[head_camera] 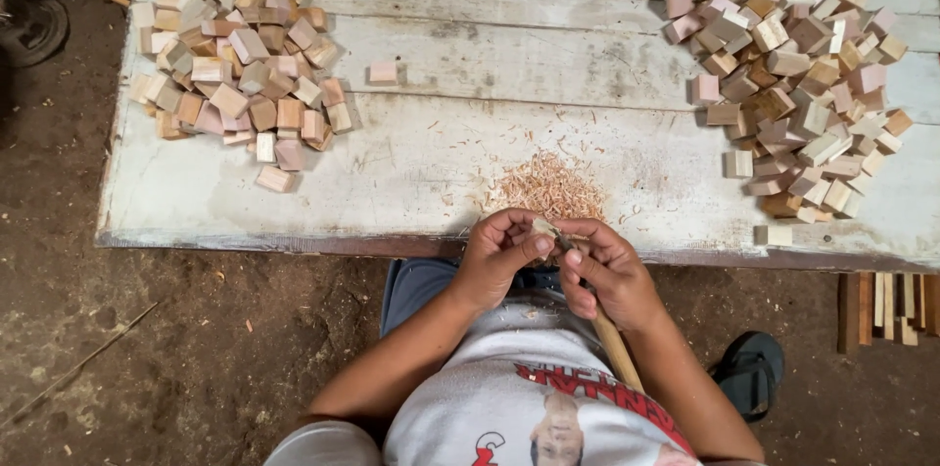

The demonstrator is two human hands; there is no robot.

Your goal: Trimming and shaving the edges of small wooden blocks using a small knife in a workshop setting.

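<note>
Left hand (496, 256) grips a wood piece (541, 228); right hand (607, 275) clutches a wooden-handled tool (617, 349), shavings (548, 187) just ahead.

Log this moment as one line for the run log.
left hand: holds small wood block | right hand: grips wooden-handled tool at block | shavings pile on plank table
</note>
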